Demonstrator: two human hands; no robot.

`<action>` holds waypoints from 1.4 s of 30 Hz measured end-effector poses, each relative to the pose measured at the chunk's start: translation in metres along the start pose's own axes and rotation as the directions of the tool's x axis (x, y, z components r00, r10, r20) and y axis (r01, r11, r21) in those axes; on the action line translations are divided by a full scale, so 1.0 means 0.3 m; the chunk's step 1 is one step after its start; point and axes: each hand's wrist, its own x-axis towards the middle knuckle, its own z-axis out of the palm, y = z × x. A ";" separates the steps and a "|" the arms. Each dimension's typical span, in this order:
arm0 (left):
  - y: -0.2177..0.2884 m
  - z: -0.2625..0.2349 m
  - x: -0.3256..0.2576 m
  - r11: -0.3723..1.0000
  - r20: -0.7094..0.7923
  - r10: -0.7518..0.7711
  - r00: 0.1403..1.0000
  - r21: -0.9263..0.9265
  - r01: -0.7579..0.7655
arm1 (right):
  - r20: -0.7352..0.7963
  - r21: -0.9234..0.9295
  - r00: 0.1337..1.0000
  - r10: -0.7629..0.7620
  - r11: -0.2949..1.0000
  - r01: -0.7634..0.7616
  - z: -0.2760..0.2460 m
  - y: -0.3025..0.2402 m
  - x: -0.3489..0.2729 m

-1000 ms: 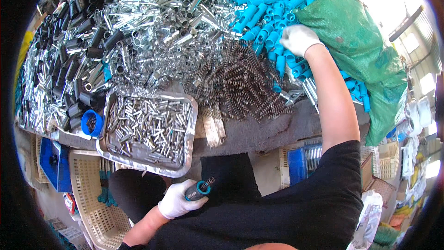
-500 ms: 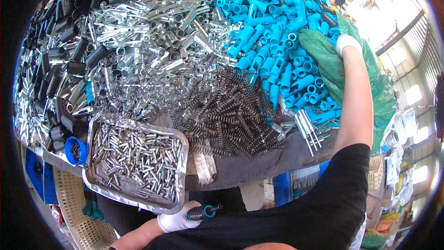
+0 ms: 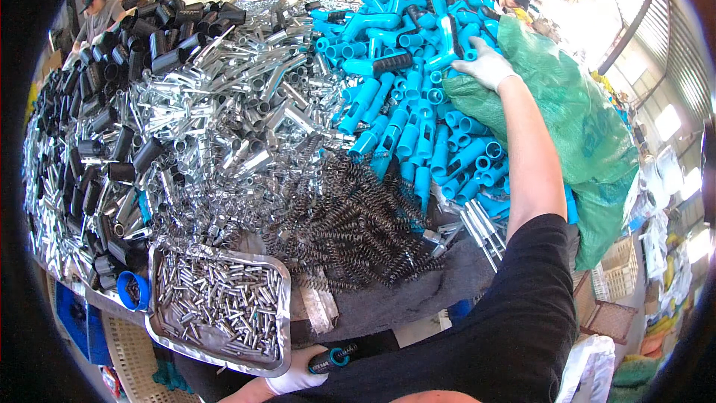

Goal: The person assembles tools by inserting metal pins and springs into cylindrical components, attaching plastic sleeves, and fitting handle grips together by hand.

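In a white glove at the bottom of the view, my left hand (image 3: 297, 375) is closed round a black cylindrical handle (image 3: 325, 362) with a blue collar; a dark spring pokes out of its end. My right hand (image 3: 488, 66), also gloved, stretches to the far right of the heap of blue tubular parts (image 3: 406, 130). Its thumb and fingers are apart, at a blue angled part with a black grip (image 3: 449, 33); whether it touches that part I cannot tell. Under my right wrist lies a green woven sack (image 3: 548, 97).
Dark coil springs (image 3: 358, 224) lie mid-table, with shiny metal parts (image 3: 224, 97) and black sleeves (image 3: 112, 123) to the left. A metal tray (image 3: 287, 306) of short pins and a small blue cup (image 3: 134, 291) stand near the front edge. Co-workers are in the background.
My right hand has moved left from the sack's edge to the blue parts, its fingers now spread. The view has shifted, showing more background. My left hand still holds the black handle.
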 end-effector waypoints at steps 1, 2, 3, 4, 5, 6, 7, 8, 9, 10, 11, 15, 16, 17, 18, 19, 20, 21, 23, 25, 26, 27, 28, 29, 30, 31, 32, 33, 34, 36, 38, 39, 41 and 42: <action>0.010 -0.001 0.001 1.000 -0.001 -0.004 1.000 0.004 0.004 | 0.052 -0.016 0.998 -0.021 1.000 0.021 -0.003 -0.033 -0.008; 0.020 -0.003 0.001 0.999 -0.005 -0.022 1.000 0.038 0.022 | 0.103 -0.033 0.994 -0.039 0.999 0.043 -0.021 -0.063 -0.027; 0.028 -0.004 0.002 0.997 -0.009 -0.039 0.999 0.071 0.040 | 0.102 -0.030 0.994 -0.037 0.999 0.040 -0.023 -0.057 -0.020; 0.035 -0.007 0.000 0.996 -0.009 -0.042 0.999 0.074 0.043 | 0.149 0.054 0.979 -0.136 0.990 0.129 -0.024 -0.053 -0.005; 0.043 -0.008 -0.005 0.999 -0.039 -0.021 0.999 0.045 0.023 | 0.188 0.146 0.951 -0.244 0.965 0.218 -0.025 -0.067 0.003; 0.048 -0.009 -0.007 1.000 -0.071 -0.001 0.998 0.015 0.002 | 0.175 0.239 0.939 -0.296 0.938 0.251 -0.059 -0.089 -0.016; 0.048 -0.011 -0.004 1.000 -0.077 -0.008 0.997 0.012 0.009 | 0.147 0.189 0.955 -0.257 0.955 0.228 -0.064 -0.077 0.023; 0.046 -0.016 0.001 1.000 -0.059 0.001 0.998 -0.026 -0.002 | 0.111 0.134 0.972 -0.209 0.972 0.194 -0.093 -0.039 0.066; 0.044 -0.021 0.005 0.998 -0.041 0.010 0.999 -0.066 -0.013 | 0.043 -0.061 0.995 -0.088 0.994 0.090 -0.102 0.022 0.105; 0.043 -0.022 0.008 0.998 -0.047 0.008 0.999 -0.065 -0.011 | -0.045 -0.242 0.999 0.016 0.970 -0.027 -0.092 0.076 0.142; 0.047 -0.023 0.005 0.993 -0.024 -0.003 1.000 -0.115 0.000 | -0.130 -0.218 0.981 0.143 0.961 -0.169 -0.087 0.064 0.140; -0.176 0.042 0.036 0.984 0.019 -0.014 1.000 -0.180 0.017 | -0.314 -0.317 0.887 0.338 0.844 -0.434 -0.066 0.065 0.137; -0.316 0.072 0.074 0.981 0.002 0.023 1.000 -0.193 -0.022 | -0.325 -0.313 0.881 0.344 0.840 -0.443 -0.058 0.074 0.154; -0.350 0.064 0.101 0.982 0.005 0.029 1.000 -0.185 -0.028 | -0.270 -0.276 0.893 0.361 0.859 -0.430 -0.048 0.080 0.168; -0.375 0.061 0.114 0.983 0.009 0.022 1.000 -0.181 -0.020 | -0.207 -0.234 0.906 0.370 0.880 -0.413 -0.050 0.058 0.166; -0.398 0.057 0.127 0.984 0.014 0.015 1.000 -0.177 -0.013 | -0.172 -0.228 0.936 0.308 0.912 -0.342 -0.053 0.033 0.163; -0.414 0.056 0.141 0.985 0.023 0.013 1.000 -0.171 -0.009 | -0.160 -0.235 0.970 0.186 0.947 -0.220 -0.041 0.031 0.170; -0.429 0.055 0.154 0.986 0.034 0.012 0.999 -0.166 -0.006 | -0.133 -0.198 0.974 0.182 0.958 -0.206 -0.030 0.033 0.178; -0.453 0.058 0.171 0.987 0.051 0.004 0.999 -0.158 0.004 | -0.091 -0.097 0.995 0.046 0.994 -0.055 -0.050 0.005 0.132; -0.468 0.064 0.176 0.988 0.062 -0.008 0.998 -0.153 0.018 | 0.050 -0.034 0.996 0.074 0.997 -0.073 -0.009 0.002 0.162; -0.474 0.067 0.174 0.989 0.072 -0.012 0.997 -0.148 0.023 | 0.114 -0.072 0.988 0.105 0.993 -0.097 -0.013 -0.039 0.140; -0.477 0.069 0.171 0.989 0.082 -0.015 0.997 -0.142 0.027 | 0.161 -0.139 0.983 0.090 0.988 -0.068 -0.008 -0.048 0.151; -0.469 0.069 0.165 0.990 0.085 -0.019 0.996 -0.139 0.031 | 0.189 -0.133 0.981 0.040 0.991 -0.015 -0.012 -0.070 0.132; -0.458 0.069 0.158 0.990 0.087 -0.022 0.996 -0.135 0.034 | 0.183 -0.141 0.983 0.003 0.990 0.023 0.001 -0.072 0.130; -0.443 0.067 0.152 0.991 0.081 -0.017 0.997 -0.131 0.027 | 0.176 -0.148 0.984 -0.035 0.987 0.061 0.007 -0.077 0.126; -0.371 0.047 0.145 0.989 0.051 -0.075 0.996 -0.120 0.081 | 0.223 -0.155 0.974 -0.048 0.984 0.084 0.001 -0.099 0.099; -0.296 0.038 0.129 0.986 0.017 -0.128 0.992 -0.109 0.129 | 0.184 -0.189 0.981 -0.067 0.977 0.102 0.010 -0.098 0.085; -0.228 0.052 0.101 0.996 -0.139 0.005 0.990 -0.093 -0.019 | 0.214 -0.148 0.970 -0.113 0.978 0.147 -0.002 -0.124 0.052; -0.237 0.057 0.098 0.996 -0.149 0.012 0.989 -0.087 -0.025 | 0.241 -0.105 0.957 -0.161 0.976 0.190 -0.013 -0.154 0.014; -0.252 0.057 0.098 0.996 -0.155 0.082 0.985 0.042 -0.076 | 0.236 -0.129 0.953 -0.189 0.966 0.223 -0.015 -0.181 -0.042; -0.237 0.080 0.075 0.977 -0.226 0.143 0.964 0.185 -0.101 | 0.270 -0.083 0.931 -0.248 0.957 0.279 -0.003 -0.180 -0.042; -0.241 0.092 0.054 0.961 -0.282 0.234 0.930 0.211 -0.177 | 0.242 -0.107 0.931 -0.273 0.946 0.305 -0.018 -0.196 -0.073; -0.192 0.122 0.005 0.952 -0.386 0.305 0.871 0.142 -0.270 | 0.206 -0.127 0.930 -0.304 0.934 0.333 -0.026 -0.224 -0.139; -0.147 0.128 -0.021 0.950 -0.386 0.311 0.868 0.148 -0.275 | -0.089 -0.169 0.881 -0.464 0.879 0.446 -0.020 -0.221 -0.170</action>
